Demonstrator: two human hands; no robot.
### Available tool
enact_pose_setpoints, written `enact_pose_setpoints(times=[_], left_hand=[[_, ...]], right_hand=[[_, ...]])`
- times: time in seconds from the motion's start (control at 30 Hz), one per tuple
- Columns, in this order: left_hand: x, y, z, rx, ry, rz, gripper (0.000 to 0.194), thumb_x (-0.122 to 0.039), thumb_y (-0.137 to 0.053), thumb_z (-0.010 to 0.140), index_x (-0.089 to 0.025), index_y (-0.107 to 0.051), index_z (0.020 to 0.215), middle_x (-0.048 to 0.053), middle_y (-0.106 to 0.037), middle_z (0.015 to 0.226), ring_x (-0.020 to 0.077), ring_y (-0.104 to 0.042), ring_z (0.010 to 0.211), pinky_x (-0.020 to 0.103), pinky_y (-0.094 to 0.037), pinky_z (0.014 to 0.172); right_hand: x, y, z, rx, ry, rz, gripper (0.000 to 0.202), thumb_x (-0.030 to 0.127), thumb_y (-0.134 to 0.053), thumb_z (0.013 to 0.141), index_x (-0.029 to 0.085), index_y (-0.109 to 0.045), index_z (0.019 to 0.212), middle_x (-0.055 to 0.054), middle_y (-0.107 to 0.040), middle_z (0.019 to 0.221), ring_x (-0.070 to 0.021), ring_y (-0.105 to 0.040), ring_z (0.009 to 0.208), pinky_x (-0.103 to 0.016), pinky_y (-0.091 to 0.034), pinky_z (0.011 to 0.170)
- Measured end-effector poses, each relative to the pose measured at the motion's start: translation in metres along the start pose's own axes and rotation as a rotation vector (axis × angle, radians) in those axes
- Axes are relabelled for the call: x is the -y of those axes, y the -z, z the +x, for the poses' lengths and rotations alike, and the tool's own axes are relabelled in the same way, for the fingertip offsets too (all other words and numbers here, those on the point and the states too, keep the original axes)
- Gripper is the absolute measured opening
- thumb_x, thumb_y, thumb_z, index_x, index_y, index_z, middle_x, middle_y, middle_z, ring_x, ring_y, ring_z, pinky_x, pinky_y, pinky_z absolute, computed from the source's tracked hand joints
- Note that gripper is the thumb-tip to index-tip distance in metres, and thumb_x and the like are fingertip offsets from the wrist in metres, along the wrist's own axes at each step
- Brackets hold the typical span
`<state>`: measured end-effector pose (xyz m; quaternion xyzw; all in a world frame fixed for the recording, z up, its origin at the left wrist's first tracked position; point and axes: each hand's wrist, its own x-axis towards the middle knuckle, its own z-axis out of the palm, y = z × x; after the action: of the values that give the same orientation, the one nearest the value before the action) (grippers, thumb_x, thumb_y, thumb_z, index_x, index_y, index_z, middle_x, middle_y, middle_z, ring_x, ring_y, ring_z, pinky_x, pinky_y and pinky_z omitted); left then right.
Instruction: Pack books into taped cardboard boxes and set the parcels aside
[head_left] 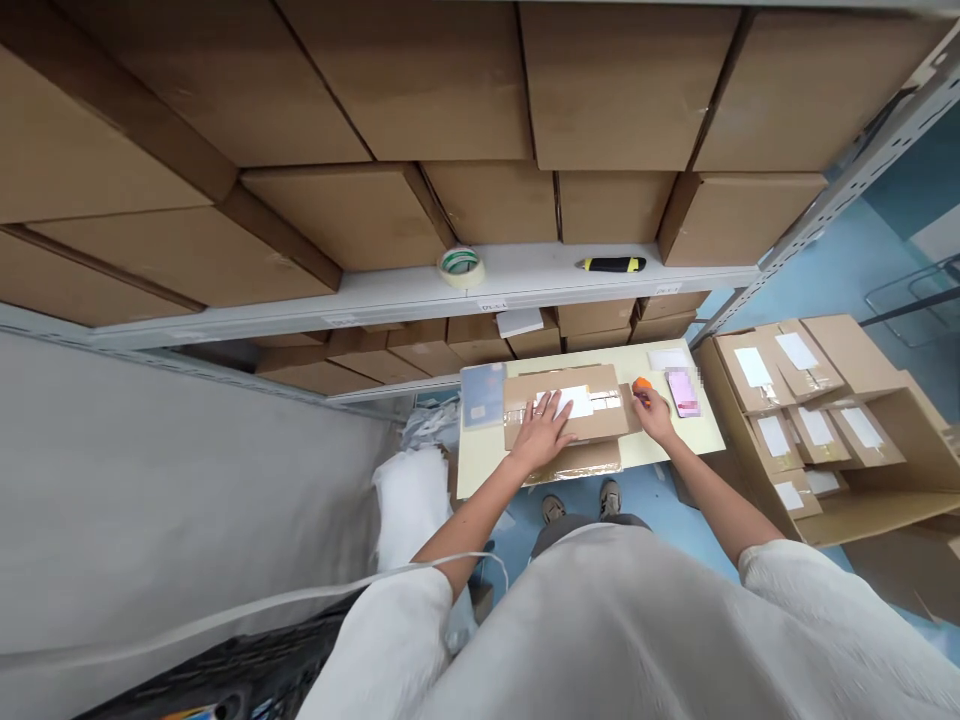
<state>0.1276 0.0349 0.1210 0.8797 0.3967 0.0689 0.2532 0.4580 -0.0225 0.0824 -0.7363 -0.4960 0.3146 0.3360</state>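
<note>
A cardboard box (600,428) lies on the small cream table, with a white label (577,402) and strips of clear tape on its top. My left hand (541,435) presses flat on the box, fingers spread over the label's left part. At the right end of the box, my right hand (654,415) is closed around a small orange tool (641,387). The fingers cover most of this tool, so its exact kind is hidden. A flap of the box sticks out beside that hand. Another piece of taped cardboard (577,462) shows along the near side of the box.
The table (480,465) also bears a blue translucent folder (482,395) and a pink phone-like item (682,392). On the shelf edge lie a tape roll (461,266) and a yellow-black utility knife (613,265). A large carton (892,500) at right holds several labelled boxes.
</note>
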Motion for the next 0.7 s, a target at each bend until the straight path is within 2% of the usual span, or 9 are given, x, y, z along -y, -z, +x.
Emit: enact_pose_setpoints(times=[0.07, 0.13, 0.3, 0.5, 0.7], left_hand=[[0.002, 0.0, -0.001, 0.008, 0.005, 0.005, 0.076, -0.06, -0.057, 0.104, -0.032, -0.039, 0.172, 0.011, -0.024, 0.183, 0.0401, -0.015, 0.17, 0.064, -0.002, 0.137], [0.003, -0.001, -0.002, 0.012, 0.011, 0.006, 0.075, -0.059, -0.056, 0.105, -0.031, -0.039, 0.172, 0.011, -0.022, 0.184, 0.0399, -0.013, 0.171, 0.065, -0.002, 0.137], [0.003, 0.0, -0.001, 0.041, 0.028, 0.011, 0.076, -0.06, -0.057, 0.105, -0.032, -0.037, 0.173, 0.01, -0.019, 0.184, 0.0393, -0.011, 0.171, 0.065, -0.001, 0.137], [0.005, 0.001, -0.001, 0.063, 0.045, 0.0, 0.079, -0.062, -0.058, 0.104, -0.033, -0.035, 0.174, 0.009, -0.019, 0.185, 0.0385, -0.01, 0.171, 0.064, -0.001, 0.137], [0.005, 0.002, -0.001, 0.06, 0.039, -0.003, 0.078, -0.062, -0.059, 0.103, -0.033, -0.038, 0.173, 0.009, -0.02, 0.184, 0.0384, -0.011, 0.171, 0.063, -0.002, 0.137]], right_hand=[[-0.022, 0.008, 0.001, -0.007, -0.097, -0.145, 0.046, 0.05, -0.055, 0.095, 0.018, -0.067, 0.125, -0.019, -0.069, 0.13, -0.0341, -0.065, 0.122, -0.051, -0.052, 0.11], [-0.039, 0.012, 0.001, 0.041, -0.171, -0.277, 0.04, 0.046, -0.056, 0.094, 0.016, -0.068, 0.12, -0.021, -0.07, 0.127, -0.0364, -0.066, 0.119, -0.052, -0.053, 0.105], [-0.062, 0.003, 0.007, 0.152, -0.275, -0.426, 0.033, 0.049, -0.065, 0.094, 0.021, -0.067, 0.112, -0.017, -0.071, 0.111, -0.0389, -0.067, 0.117, -0.054, -0.051, 0.101], [-0.075, -0.012, 0.01, 0.036, -0.168, -0.421, 0.034, 0.053, -0.061, 0.097, 0.025, -0.065, 0.116, -0.016, -0.072, 0.102, -0.0379, -0.065, 0.117, -0.054, -0.051, 0.099], [-0.061, 0.0, 0.006, 0.038, -0.194, -0.408, 0.03, 0.044, -0.06, 0.098, 0.023, -0.07, 0.116, -0.018, -0.071, 0.101, -0.0402, -0.068, 0.114, -0.056, -0.05, 0.1]])
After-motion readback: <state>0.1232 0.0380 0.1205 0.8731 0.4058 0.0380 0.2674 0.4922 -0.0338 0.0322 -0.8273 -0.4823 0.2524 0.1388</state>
